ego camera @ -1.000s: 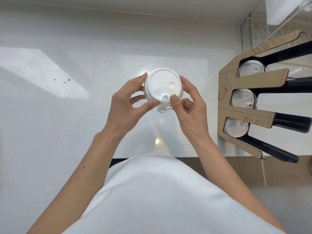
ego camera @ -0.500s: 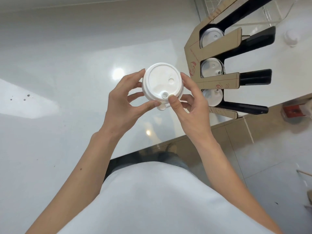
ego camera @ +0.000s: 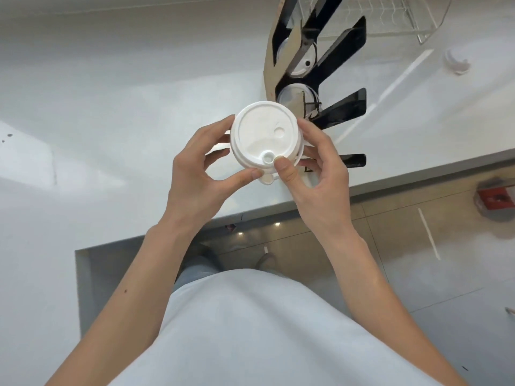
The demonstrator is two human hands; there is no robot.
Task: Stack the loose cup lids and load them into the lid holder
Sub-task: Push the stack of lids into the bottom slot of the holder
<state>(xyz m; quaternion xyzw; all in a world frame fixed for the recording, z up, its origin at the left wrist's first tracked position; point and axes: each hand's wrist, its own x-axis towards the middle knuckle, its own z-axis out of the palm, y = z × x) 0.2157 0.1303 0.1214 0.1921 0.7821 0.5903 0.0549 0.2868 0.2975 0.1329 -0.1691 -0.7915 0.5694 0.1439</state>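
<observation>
A short stack of white cup lids is held flat in front of me, top side up, with a sip spout at its near edge. My left hand grips the stack's left rim with thumb and fingers. My right hand grips the right rim, its thumb pressing beside the spout. Just beyond the stack stands the lid holder, brown cardboard with black dividers, with white lids sitting in its slots. The stack hides the holder's nearest slot.
The white counter ends at an edge right of my hands, with tiled floor below. One loose white lid lies far right on the counter. A wire rack stands behind the holder. A red object sits on the floor.
The view has swung right and tilted, so the holder now sits directly behind the stack. Both hands keep the same grip on the lids.
</observation>
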